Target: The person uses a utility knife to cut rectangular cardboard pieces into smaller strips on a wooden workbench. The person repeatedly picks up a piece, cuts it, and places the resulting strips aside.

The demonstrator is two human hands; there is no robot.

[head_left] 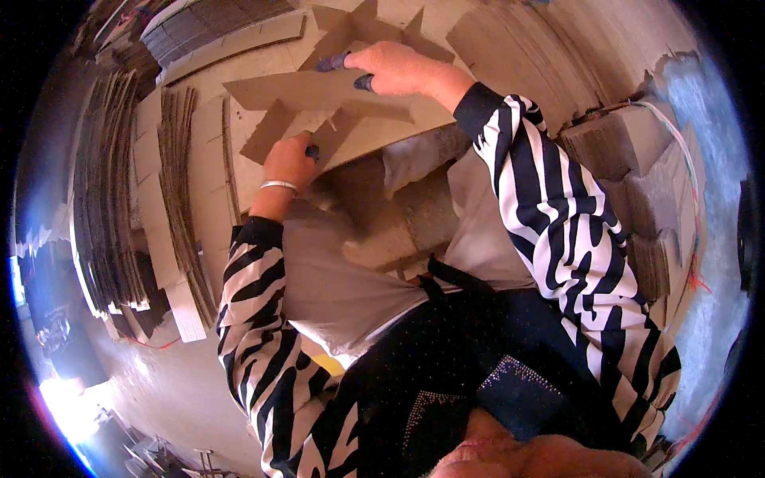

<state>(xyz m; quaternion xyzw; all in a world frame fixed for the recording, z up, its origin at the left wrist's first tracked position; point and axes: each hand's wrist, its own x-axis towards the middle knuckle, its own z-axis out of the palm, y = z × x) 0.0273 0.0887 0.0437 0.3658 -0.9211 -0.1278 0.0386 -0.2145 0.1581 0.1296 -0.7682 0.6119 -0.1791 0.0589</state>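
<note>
My left hand [288,165], with a bracelet at the wrist and a dark cover on a fingertip, grips a short cardboard strip [335,137] near the table's front edge. That strip stands crosswise to a long cardboard strip [267,90]. Another short strip [267,131] stands left of it. Farther right, my right hand [392,68] has its thumb and index finger, both dark-covered, at the long strip's upper edge in a pinch. Behind it more crossed cardboard strips [351,30] stand on the table. Where the strips meet is partly hidden by my hands.
Stacks of cardboard strips [107,191] and slotted strips [177,183] lie to the left. At the back left is a bundle of cardboard [207,32]. Cardboard sheets [526,60] lie at the back right, with stacks [606,147] below them. A cable [685,151] hangs at the right wall.
</note>
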